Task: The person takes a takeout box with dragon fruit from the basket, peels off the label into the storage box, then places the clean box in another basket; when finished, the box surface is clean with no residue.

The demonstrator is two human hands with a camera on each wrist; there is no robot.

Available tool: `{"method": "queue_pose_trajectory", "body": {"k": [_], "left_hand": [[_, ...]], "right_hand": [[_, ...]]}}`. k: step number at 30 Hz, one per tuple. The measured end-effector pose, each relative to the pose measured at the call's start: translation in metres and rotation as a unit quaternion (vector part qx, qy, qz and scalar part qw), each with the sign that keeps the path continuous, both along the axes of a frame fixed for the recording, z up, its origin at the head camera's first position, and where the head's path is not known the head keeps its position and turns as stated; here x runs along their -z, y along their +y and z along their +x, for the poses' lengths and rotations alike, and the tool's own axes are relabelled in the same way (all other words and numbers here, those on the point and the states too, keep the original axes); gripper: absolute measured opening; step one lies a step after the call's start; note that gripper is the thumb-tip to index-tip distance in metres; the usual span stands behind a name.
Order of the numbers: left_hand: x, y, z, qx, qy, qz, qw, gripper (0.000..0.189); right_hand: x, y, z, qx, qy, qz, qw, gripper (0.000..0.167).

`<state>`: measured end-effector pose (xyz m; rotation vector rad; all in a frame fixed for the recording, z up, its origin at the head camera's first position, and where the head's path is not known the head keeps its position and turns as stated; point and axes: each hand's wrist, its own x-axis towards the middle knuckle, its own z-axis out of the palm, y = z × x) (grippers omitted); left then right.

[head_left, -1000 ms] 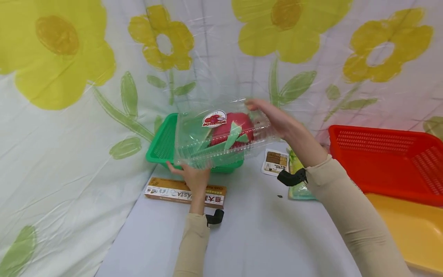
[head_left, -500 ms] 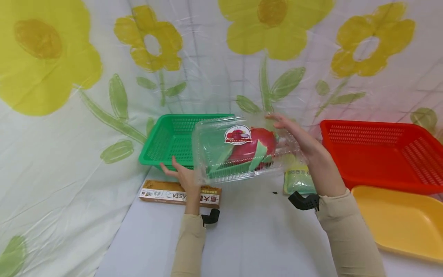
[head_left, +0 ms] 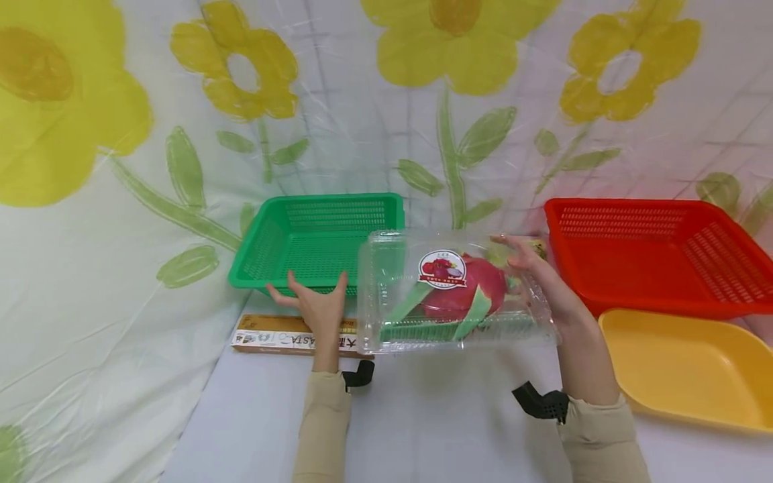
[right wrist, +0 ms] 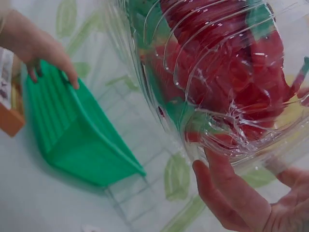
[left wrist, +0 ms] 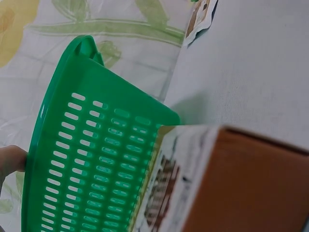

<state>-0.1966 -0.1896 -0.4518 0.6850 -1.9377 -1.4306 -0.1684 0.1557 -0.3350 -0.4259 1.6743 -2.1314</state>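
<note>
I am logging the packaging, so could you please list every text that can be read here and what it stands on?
"ASTA": on the long box; the left hand covers part of the print.
"大": same box; the characters beside it are unclear.
"Ro": seemingly, on its brown band; the rest is unreadable.
Too small to read: lettering on the round sticker of the clear container.
Unreadable: printed packet, left wrist view.

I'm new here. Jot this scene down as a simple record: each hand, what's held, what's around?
Right hand: grips one end of a clear box
Clear box: held above the table, round label on top
Inside it: red fruit with green leaves
Left hand: fingers spread at the green basket's near rim
Green basket: nothing visible inside
Front left: pasta box
Right side: red basket, yellow tray
Surface: white table
</note>
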Motion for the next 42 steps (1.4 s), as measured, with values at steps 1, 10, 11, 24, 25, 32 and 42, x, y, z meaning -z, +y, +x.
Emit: {"method": "queue_pose_trajectory", "body": {"k": [1,10,11,24,25,32,42], "left_hand": [[0.0,-0.001,0.0,0.0,-0.002,0.001,1.0,0.107],[-0.001,-0.009,0.001,-0.011,0.003,0.012,0.9999,0.108],[-0.001,-0.009,0.001,-0.011,0.008,0.013,0.9998,0.107],[-0.001,-0.006,0.003,-0.003,0.016,0.014,0.9998,0.107],[-0.001,-0.006,0.003,-0.003,0.015,0.014,0.9998,0.107],[0.001,-0.003,0.002,0.002,0.012,0.007,0.9999,0.107],[-0.002,-0.001,0.002,0.01,-0.021,-0.002,0.9997,0.111]], "right_hand": [[0.004,0.002,0.003,0.01,0.005,0.012,0.9999,0.056],[0.037,0.015,0.029,0.057,-0.005,0.061,0.9965,0.053],[0.041,0.016,0.031,0.06,-0.006,0.054,0.9967,0.052],[0.084,0.031,0.051,0.067,-0.03,0.025,0.997,0.044],[0.086,0.032,0.053,0.072,-0.03,0.035,0.9963,0.044],[0.102,0.04,0.059,0.101,-0.014,0.092,0.9906,0.044],[0.118,0.055,0.064,0.091,-0.028,0.159,0.9827,0.056]]}}
